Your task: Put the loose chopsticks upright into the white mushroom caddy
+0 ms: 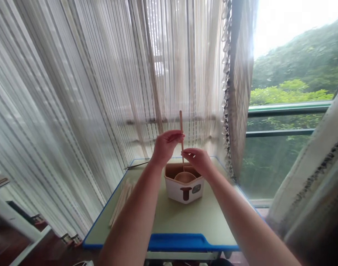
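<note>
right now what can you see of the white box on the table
The white box stands upright on the pale, blue-edged table. Its walls are angled, with a corner towards the viewer, and it looks like plastic. The inside is brown and the top is open. The front bears a brown T-shaped mark and a dark oval patch, whose details are too blurred to read. A thin stick, held by the left hand and right hand, points down into it.

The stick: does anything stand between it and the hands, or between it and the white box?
Nothing visible does. The left hand and right hand hold the stick, its lower end at the white box's open top; contact inside is unclear.
</note>
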A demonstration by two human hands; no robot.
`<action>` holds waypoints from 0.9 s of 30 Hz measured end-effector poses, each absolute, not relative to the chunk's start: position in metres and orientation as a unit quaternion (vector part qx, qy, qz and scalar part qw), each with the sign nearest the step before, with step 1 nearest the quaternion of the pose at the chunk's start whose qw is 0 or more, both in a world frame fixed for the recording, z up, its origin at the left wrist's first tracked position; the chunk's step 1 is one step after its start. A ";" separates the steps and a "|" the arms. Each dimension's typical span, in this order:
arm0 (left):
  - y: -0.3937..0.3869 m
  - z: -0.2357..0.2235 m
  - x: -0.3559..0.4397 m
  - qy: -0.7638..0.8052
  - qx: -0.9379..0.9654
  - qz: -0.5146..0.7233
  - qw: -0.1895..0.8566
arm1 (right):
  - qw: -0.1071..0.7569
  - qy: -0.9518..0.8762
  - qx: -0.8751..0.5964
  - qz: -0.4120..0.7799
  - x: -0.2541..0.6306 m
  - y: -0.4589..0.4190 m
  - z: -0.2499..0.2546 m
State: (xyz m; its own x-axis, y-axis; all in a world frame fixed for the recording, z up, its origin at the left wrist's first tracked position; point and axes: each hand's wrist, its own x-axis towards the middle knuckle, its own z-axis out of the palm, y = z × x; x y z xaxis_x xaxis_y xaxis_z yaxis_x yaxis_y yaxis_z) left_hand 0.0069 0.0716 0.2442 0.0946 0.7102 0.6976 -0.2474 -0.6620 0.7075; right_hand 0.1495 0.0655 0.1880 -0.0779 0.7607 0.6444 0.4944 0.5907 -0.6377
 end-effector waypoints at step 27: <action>0.117 0.212 0.029 0.240 0.630 0.646 0.357 | 0.486 -0.737 -0.463 0.074 0.163 0.099 0.155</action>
State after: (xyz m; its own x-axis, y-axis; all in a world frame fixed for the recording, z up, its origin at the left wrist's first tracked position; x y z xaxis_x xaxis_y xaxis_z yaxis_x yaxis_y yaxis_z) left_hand 0.0286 0.1167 0.2115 0.0496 0.7642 0.6431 -0.1591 -0.6297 0.7604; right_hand 0.1625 0.0992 0.1552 -0.0982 0.7549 0.6484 0.6120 0.5596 -0.5588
